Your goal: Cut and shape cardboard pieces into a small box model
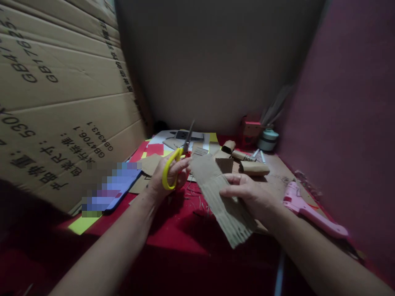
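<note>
My left hand [168,174] is closed round yellow-handled scissors [172,166], their metal blades pointing up and away from me. A strip of corrugated cardboard [217,195] slants down toward me, with its upper end close to the left fingertips. Whether those fingertips touch it I cannot tell. My right hand [242,191] pinches the strip by its right edge, thumb on top and fingers partly hidden. Below the strip, thin scraps [197,201] lie scattered on the red table cover [175,230].
A large printed carton [68,94] stands at the left, beside a blue flat object [123,187], partly pixelated. Rolled cardboard pieces [254,168] lie behind my right hand. A pink glue gun [311,209] rests at the right, near a teal pot [268,139]. Coloured paper [156,149] lies at the back.
</note>
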Demonstrator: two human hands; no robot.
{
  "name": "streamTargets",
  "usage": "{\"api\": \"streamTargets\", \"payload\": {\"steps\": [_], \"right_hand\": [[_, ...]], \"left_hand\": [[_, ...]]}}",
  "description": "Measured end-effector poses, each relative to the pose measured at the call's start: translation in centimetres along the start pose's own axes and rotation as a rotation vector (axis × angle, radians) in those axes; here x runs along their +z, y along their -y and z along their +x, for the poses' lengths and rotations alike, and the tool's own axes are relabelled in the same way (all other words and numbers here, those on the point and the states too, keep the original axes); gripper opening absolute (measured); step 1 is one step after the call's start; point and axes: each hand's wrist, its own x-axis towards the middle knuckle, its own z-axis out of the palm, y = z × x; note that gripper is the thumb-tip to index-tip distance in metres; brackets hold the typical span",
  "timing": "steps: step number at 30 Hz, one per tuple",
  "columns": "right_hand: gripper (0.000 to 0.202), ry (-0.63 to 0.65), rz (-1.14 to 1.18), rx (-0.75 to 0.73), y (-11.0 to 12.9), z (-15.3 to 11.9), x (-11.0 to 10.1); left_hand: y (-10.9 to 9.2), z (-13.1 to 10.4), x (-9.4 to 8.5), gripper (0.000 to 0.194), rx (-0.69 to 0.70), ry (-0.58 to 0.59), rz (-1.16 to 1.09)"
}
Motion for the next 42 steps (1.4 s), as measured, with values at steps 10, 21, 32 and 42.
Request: {"api": "streamTargets", "payload": {"steps": [10, 21, 32, 42], "right_hand": [[0.019, -0.45, 0.462, -0.41, 0.8, 1.9, -1.2], [0.021, -0.5, 0.383, -0.535, 1.1, 1.9, -2.1], [0.03, -0.323, 0.281, -0.429, 0.8, 1.0, -1.8], [0.033, -0.346, 0.477, -0.432, 0.9, 1.1, -1.8]], "left_hand": [[1.7, -0.5, 0.3, 0.033, 0.107, 0.155, 0.199], [-0.2, -5.0, 0.7, 0.049, 0.221, 0.271, 1.109], [0.4, -6.8, 0.7, 0.054, 0.268, 0.118, 1.48], [0.6, -8.0, 0.0, 0.06, 0.228, -0.012, 1.445]]}}
